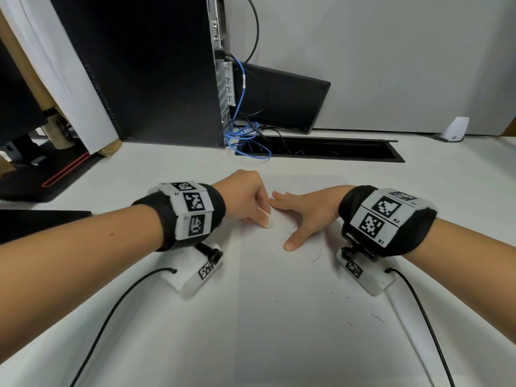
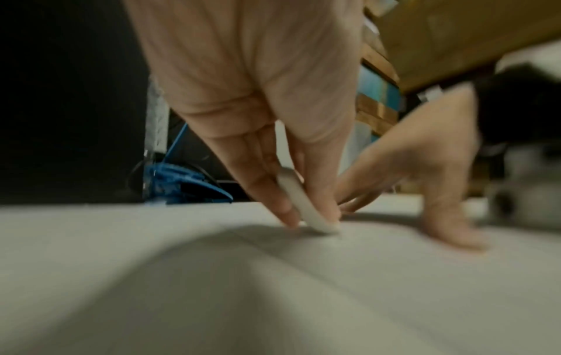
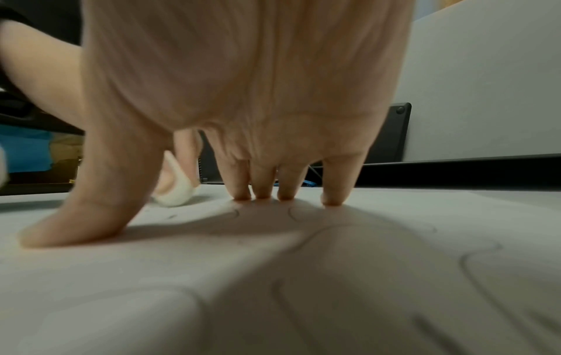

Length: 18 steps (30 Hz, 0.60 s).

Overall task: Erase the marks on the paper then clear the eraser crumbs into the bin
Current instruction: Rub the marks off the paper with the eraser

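Note:
A white sheet of paper (image 1: 293, 303) lies on the white desk in front of me. My left hand (image 1: 245, 196) pinches a small white eraser (image 1: 265, 217) between thumb and fingers, its lower end pressed on the paper's upper left part. The eraser (image 2: 306, 206) looks blurred in the left wrist view, and in the right wrist view the eraser (image 3: 176, 189) shows behind the thumb. My right hand (image 1: 301, 213) lies spread on the paper just right of the eraser, its fingertips (image 3: 262, 194) pressing down. Faint pencil curves (image 3: 473, 261) and dark eraser crumbs (image 1: 318, 256) mark the sheet.
A black computer tower (image 1: 156, 65) stands at the back left with blue cables (image 1: 245, 135) running into a desk cable slot (image 1: 335, 152). A black panel (image 1: 282, 99) leans on the wall. A small white device (image 1: 455, 129) sits far right. Black wrist cables (image 1: 111, 311) trail toward me.

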### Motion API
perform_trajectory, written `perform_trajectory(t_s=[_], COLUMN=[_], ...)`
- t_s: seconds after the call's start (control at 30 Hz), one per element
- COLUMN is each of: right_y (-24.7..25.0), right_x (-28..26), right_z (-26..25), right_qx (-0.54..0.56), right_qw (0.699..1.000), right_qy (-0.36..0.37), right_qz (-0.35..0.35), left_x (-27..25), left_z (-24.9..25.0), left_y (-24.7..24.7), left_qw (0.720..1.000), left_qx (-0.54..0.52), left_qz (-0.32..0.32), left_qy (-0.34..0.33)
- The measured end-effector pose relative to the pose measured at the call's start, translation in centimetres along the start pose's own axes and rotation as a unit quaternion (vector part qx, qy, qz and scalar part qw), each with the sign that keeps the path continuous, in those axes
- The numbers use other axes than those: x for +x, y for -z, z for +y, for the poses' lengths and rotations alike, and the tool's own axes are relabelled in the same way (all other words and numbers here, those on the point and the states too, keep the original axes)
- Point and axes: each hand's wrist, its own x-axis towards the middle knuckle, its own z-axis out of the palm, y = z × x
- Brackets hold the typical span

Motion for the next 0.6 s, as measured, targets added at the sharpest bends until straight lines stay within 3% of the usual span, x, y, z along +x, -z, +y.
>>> perform_trajectory(t_s=[0.13,0.3,0.43,0.6], right_y=[0.1,0.0,0.0,-0.1], right_x=[0.1,0.6,0.5,0.5], right_z=[0.2,0.5,0.5,0.6], right_qx=[0.007,0.018,0.028,0.024], right_qw=[1.0,1.0,0.999,1.0], right_qy=[0.011,0.022,0.027,0.016], right_qz=[0.001,0.0,0.002,0.007], left_x=[1.3,0.4,1.0,-0.6], left_z=[0.1,0.6,0.5,0.5], left_y=[0.2,-0.3,0.0,-0.3], left_qw=[0.998,1.0,0.999,0.998], left_qx=[-0.003,-0.008,0.01,0.009], left_qz=[0.048,-0.018,0.037,-0.046], left_qy=[0.032,-0.007,0.002,-0.038])
